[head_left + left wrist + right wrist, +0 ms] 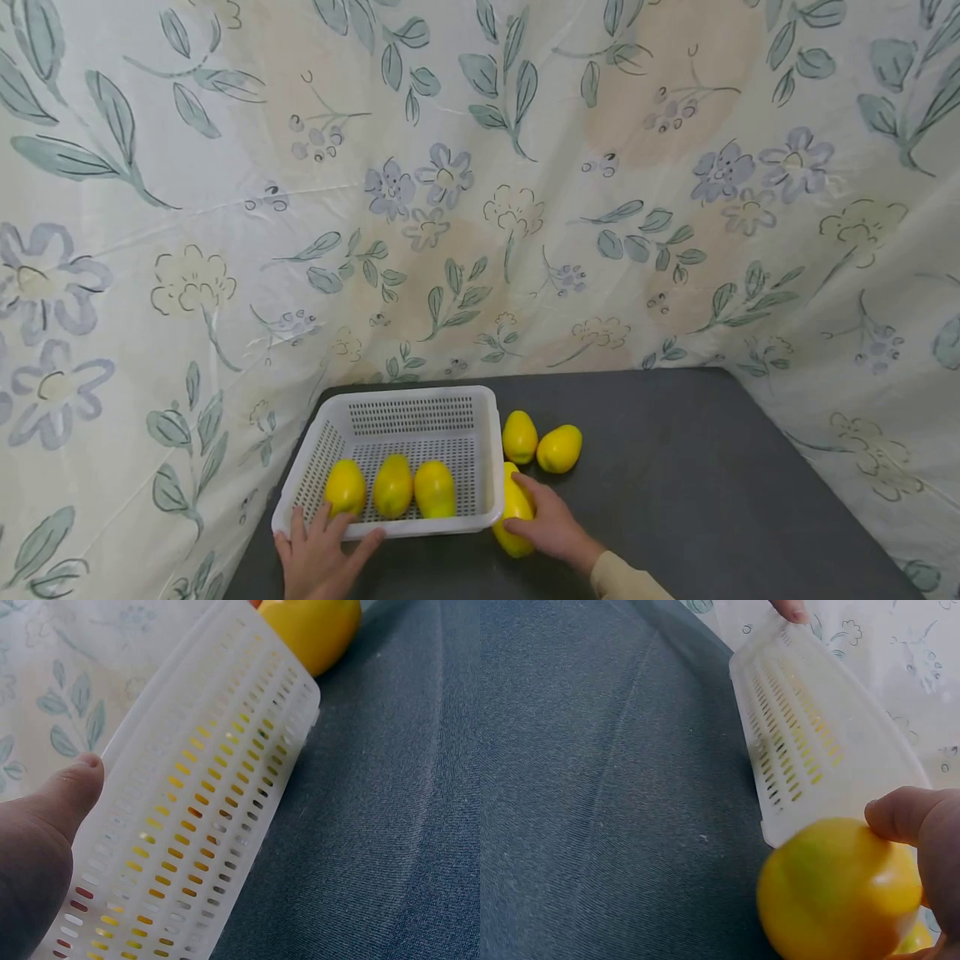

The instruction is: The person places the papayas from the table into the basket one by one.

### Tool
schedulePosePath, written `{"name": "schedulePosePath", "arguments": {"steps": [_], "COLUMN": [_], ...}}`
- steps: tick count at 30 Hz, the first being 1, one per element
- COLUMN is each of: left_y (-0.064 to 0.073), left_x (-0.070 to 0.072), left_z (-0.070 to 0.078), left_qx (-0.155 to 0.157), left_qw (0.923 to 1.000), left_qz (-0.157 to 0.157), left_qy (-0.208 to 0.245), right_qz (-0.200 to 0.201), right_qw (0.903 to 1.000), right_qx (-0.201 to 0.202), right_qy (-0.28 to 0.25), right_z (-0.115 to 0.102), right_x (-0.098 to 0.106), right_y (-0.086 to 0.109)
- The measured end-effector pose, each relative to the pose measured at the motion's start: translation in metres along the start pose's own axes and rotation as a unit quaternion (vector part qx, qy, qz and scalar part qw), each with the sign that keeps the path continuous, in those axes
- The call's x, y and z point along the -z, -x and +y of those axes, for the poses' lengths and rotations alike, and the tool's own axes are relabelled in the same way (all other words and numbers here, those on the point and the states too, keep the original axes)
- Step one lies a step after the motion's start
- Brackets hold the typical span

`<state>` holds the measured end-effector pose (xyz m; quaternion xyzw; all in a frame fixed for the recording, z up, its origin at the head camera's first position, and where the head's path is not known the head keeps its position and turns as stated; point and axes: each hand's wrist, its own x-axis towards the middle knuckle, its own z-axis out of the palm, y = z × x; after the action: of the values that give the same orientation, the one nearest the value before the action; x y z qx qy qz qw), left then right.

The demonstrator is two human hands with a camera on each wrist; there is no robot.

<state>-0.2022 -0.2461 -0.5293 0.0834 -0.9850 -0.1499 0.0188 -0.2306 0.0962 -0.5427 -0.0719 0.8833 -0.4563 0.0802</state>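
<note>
1. Right hand point(551, 521): thumb and fingers curled round a yellow fruit point(514, 533), thumb on the near part, fingers over the far part.
2. Held fruit sits just right of the basket point(420, 527), by its near right corner. Can't tell if it touches the wall or is off the table.
3. Left hand point(318, 554): grips the basket's near left rim — fingers reach over the edge, thumb on the outside.
4. Basket: white plastic, slotted walls and floor, upright on the table.
5. Inside, a row along the near wall: left fruit point(346, 487), middle fruit point(393, 486), right fruit point(435, 490), all yellow. Middle and right touch or nearly so.
6. Outside, past the held fruit — far fruit point(520, 437) by the basket's right wall, outer fruit point(559, 449) just beside it.
7. Table point(675, 483) is dark grey; floral cloth point(540, 208) hangs behind and on both sides. Light sleeve point(626, 579) on right arm.
</note>
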Motion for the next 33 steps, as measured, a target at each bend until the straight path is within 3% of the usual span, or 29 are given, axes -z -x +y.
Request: {"name": "schedulePosePath", "arguments": {"steps": [8, 18, 28, 33], "left_y": [-0.001, -0.001, -0.005, -0.005], "left_x": [0.0, 0.001, -0.001, 0.0], "left_z": [0.005, 0.005, -0.002, -0.005], "left_qx": [0.001, -0.003, -0.004, -0.003], "left_qw": [0.9999, 0.9998, 0.9998, 0.9995], "left_qz": [-0.003, -0.01, -0.02, -0.03], "left_qy": [-0.01, -0.014, -0.007, 0.005], "right_qz": [0.024, 0.028, 0.064, 0.084], "right_qw": [0.9996, 0.9968, 0.9922, 0.9888], "right_qx": [-0.005, -0.045, -0.08, -0.09], "right_qy": [0.015, -0.06, -0.071, -0.085], "right_z": [0.004, 0.01, 0.008, 0.009], "right_x": [-0.006, -0.003, 0.016, 0.037], "right_y": [0.001, 0.002, 0.014, 0.017]}}
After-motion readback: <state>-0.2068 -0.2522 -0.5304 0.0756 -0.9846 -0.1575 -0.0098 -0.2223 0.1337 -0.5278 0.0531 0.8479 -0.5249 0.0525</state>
